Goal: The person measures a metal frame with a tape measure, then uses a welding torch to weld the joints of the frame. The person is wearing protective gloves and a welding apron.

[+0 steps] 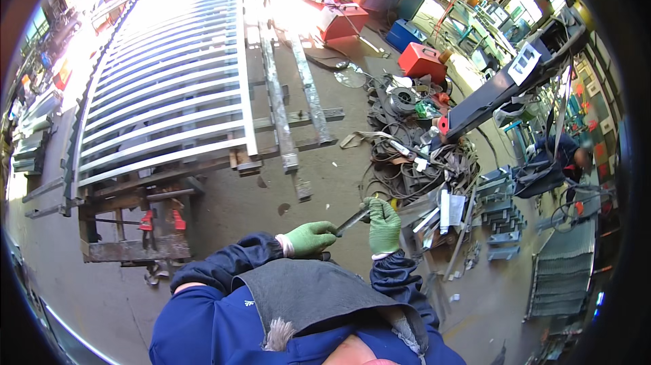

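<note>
Left hand (308, 238): green glove, closed around the near end of a short metal rod (352, 220), low centre of the scene.
Right hand (384, 226): green glove, fingers pinched on the far end of the same rod, just right of the left hand.
Metal rod: grey, thin, tilted, spanning the gap between both gloves, above the concrete floor (325, 168).
Sleeves: dark blue, coming in from the near edge, with a grey apron bib (319, 294) between them.
Gate panel (169, 87): white slatted metal, lying flat on steel beams (278, 104), far left, running away into bright light.
Clamps (161, 219): two red ones, near left, under the panel's near corner.
Scrap heap (407, 155): tangled cables, straps and metal offcuts on the floor, right of centre.
Red boxes: one flat red case (342, 20) far centre, one red canister-shaped box (422, 60) further right.
Blue box (405, 32): small, between the two red ones.
Label (523, 63): pale rectangular plate on a dark slanted machine arm, far right; print too small to tell.
Other person (563, 155): dark clothing, bent over at the right edge.
Grating (559, 273): ribbed grey sheet, near right.
</note>
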Available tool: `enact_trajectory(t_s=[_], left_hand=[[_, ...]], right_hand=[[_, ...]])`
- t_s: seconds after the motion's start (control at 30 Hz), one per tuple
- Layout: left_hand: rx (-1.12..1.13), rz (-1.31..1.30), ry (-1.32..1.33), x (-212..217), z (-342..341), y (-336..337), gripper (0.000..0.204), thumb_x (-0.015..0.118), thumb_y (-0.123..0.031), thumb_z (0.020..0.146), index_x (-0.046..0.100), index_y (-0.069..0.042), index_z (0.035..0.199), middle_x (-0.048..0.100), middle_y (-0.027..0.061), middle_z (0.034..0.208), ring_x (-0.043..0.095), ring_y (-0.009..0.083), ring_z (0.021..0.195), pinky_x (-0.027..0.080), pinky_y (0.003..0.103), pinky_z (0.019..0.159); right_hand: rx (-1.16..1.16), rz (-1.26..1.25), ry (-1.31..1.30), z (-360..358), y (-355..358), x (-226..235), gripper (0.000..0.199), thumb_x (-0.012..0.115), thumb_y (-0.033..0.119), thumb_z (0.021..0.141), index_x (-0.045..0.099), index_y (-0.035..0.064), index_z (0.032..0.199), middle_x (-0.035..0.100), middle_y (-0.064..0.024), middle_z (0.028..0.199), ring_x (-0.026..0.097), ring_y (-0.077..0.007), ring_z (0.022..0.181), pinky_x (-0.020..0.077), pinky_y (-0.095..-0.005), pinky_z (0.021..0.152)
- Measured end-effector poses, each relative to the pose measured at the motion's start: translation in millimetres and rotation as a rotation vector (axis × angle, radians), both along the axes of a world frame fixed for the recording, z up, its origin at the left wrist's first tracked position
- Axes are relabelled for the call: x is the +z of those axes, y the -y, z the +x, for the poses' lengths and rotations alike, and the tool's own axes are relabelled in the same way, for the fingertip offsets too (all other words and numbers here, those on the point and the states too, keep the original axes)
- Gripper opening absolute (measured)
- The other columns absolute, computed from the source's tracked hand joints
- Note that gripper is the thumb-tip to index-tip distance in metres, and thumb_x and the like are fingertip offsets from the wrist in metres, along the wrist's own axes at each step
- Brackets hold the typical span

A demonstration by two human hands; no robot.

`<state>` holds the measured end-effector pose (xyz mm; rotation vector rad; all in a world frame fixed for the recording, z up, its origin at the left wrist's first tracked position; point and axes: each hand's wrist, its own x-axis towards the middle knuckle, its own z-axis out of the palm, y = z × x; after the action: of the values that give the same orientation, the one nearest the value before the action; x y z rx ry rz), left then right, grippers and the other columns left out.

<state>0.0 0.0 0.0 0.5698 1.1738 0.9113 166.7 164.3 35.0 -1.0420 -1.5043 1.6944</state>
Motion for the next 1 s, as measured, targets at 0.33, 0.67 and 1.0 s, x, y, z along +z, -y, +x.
enact_trajectory(t_s=[0.33, 0.67, 1.0], left_hand=[[0.169, -0.091, 0.082, -26, -4, -197, 0.022, 0.079, -0.022, 0.098, 0.077, -0.003, 0.108, 0.071, 0.0015, 0.08, 0.064, 0.0103, 0.069, 0.054, 0.028, 0.065], [0.294, 0.071, 0.117, 5, -46, -405, 0.026, 0.07, -0.025, 0.106, 0.072, -0.004, 0.121, 0.075, 0.0013, 0.101, 0.067, 0.0094, 0.093, 0.056, 0.028, 0.085], [-0.15, 0.1, -0.389, 0, -145, -505, 0.044, 0.059, -0.045, 0.107, 0.075, -0.005, 0.115, 0.076, 0.0113, 0.108, 0.072, 0.0242, 0.101, 0.055, 0.039, 0.094]], right_hand=[[0.224, -0.08, -0.126, -30, -208, -27, 0.05, 0.061, 0.032, 0.113, 0.055, 0.0014, 0.151, 0.068, -0.0132, 0.136, 0.069, -0.0198, 0.117, 0.0549, -0.0363, 0.104], [0.378, -0.189, -0.056, -52, -335, -39, 0.052, 0.063, 0.021, 0.112, 0.049, 0.0002, 0.158, 0.058, -0.0078, 0.151, 0.056, -0.0159, 0.133, 0.0465, -0.0301, 0.112], [0.126, -0.051, 0.029, -176, -614, 29, 0.035, 0.057, 0.033, 0.113, 0.074, 0.0035, 0.114, 0.073, -0.0054, 0.085, 0.068, -0.0163, 0.073, 0.0578, -0.0328, 0.069]])
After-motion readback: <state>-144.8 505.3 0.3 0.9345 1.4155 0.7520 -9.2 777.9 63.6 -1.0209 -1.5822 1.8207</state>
